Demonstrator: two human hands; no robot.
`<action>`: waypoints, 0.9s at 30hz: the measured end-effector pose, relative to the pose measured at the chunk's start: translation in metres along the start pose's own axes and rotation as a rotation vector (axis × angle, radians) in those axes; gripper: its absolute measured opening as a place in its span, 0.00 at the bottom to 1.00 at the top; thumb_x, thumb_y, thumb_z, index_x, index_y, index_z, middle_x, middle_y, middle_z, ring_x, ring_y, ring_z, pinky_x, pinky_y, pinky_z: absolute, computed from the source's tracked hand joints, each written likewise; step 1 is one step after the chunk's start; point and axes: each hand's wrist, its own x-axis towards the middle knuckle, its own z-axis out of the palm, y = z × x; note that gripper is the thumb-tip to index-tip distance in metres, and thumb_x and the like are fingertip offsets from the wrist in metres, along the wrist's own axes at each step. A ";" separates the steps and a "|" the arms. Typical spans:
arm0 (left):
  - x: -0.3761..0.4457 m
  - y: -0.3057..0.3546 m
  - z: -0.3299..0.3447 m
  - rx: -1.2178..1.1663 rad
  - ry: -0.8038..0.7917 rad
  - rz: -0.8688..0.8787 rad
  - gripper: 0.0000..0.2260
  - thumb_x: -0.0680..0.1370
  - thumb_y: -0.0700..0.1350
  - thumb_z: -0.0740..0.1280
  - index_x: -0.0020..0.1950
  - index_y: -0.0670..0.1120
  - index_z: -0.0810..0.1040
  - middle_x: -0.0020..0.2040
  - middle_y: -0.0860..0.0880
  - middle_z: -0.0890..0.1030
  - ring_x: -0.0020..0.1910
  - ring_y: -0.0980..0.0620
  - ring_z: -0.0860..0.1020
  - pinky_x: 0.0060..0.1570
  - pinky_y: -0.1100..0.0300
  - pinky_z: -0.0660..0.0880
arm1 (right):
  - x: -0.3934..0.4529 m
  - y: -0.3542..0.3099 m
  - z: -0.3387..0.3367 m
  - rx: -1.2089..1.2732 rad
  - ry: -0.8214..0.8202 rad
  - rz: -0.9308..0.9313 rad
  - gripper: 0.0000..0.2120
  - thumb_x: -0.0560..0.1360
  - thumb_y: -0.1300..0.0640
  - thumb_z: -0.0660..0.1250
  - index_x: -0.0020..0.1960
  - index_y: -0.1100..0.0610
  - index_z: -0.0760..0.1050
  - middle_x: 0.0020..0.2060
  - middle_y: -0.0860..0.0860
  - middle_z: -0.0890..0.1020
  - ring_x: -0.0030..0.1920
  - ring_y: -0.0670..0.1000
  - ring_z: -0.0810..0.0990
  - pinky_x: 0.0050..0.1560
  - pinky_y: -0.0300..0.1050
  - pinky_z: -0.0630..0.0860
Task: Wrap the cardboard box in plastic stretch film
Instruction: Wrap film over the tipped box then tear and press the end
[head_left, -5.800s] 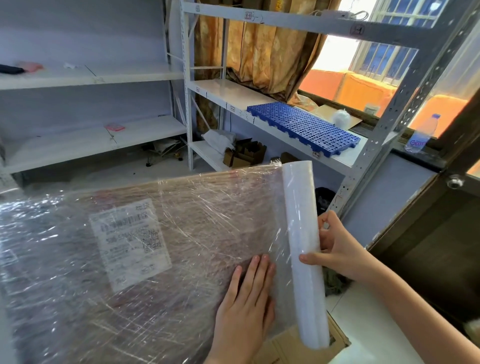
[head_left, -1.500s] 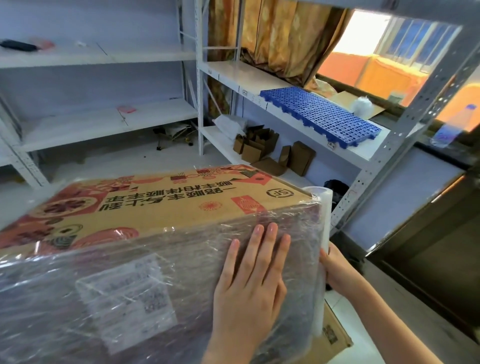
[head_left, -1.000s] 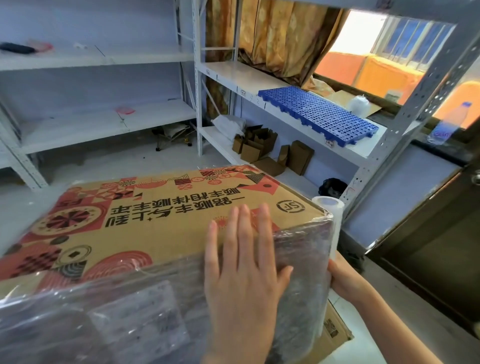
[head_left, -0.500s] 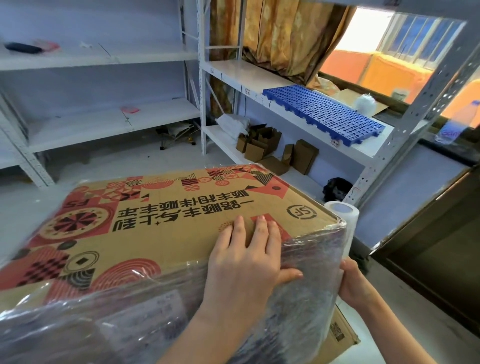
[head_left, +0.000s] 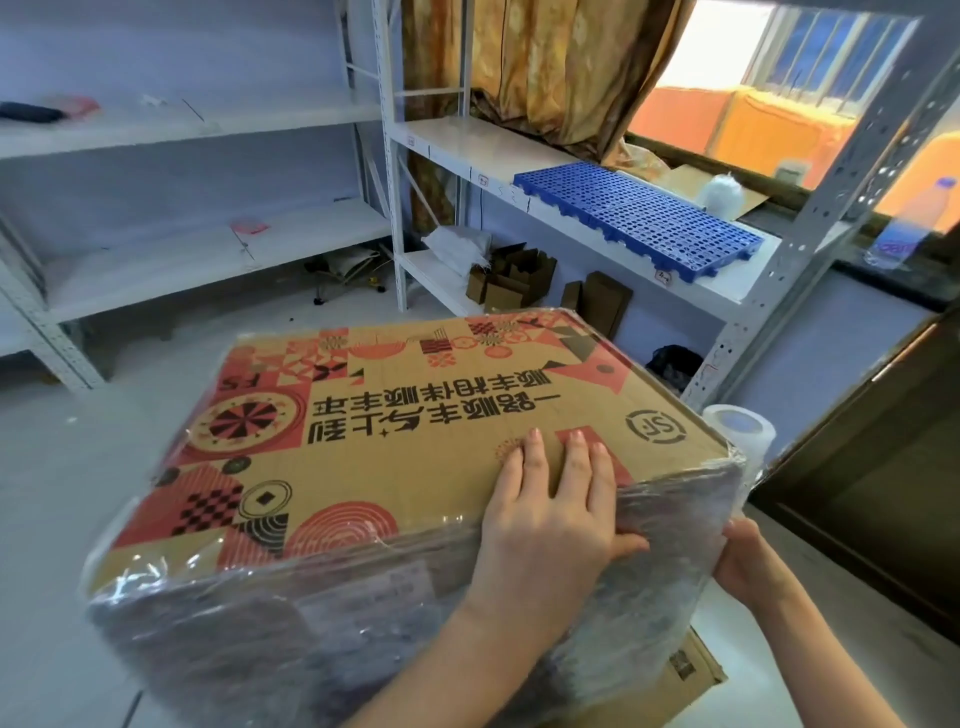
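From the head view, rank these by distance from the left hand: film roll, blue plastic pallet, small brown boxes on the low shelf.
From the left hand:
1. Film roll, just right, at the box's corner.
2. Small brown boxes, beyond the box, low shelf.
3. Blue plastic pallet, upper right shelf.

Both forearms bare, no sleeves visible. Left hand (head_left: 545, 525) and right hand (head_left: 748, 564): short plain nails.

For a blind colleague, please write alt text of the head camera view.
A person's left hand presses flat on the printed top of a cardboard box whose sides are wrapped in stretch film, while the right hand holds the film roll upright at the box's right corner. White metal shelves and a blue plastic grid panel stand behind.
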 end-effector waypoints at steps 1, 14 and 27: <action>-0.002 0.002 0.004 -0.010 -0.012 -0.002 0.32 0.63 0.71 0.69 0.52 0.46 0.84 0.51 0.49 0.84 0.49 0.45 0.83 0.48 0.55 0.80 | -0.001 0.005 -0.006 -0.007 0.000 0.012 0.32 0.44 0.51 0.82 0.48 0.56 0.84 0.45 0.59 0.85 0.45 0.57 0.84 0.40 0.50 0.82; -0.030 0.025 0.021 -0.148 -0.045 -0.044 0.29 0.61 0.66 0.75 0.50 0.46 0.84 0.49 0.48 0.84 0.48 0.46 0.83 0.45 0.53 0.79 | -0.010 0.033 -0.055 -0.066 0.005 0.126 0.21 0.75 0.65 0.64 0.68 0.57 0.70 0.62 0.60 0.77 0.62 0.61 0.76 0.56 0.49 0.77; -0.051 0.038 0.028 -0.191 -0.188 -0.119 0.29 0.51 0.60 0.81 0.46 0.46 0.83 0.45 0.45 0.83 0.44 0.43 0.82 0.41 0.47 0.78 | -0.033 0.023 -0.021 -0.295 -0.025 0.204 0.41 0.57 0.55 0.80 0.65 0.62 0.67 0.58 0.60 0.79 0.60 0.60 0.77 0.59 0.50 0.76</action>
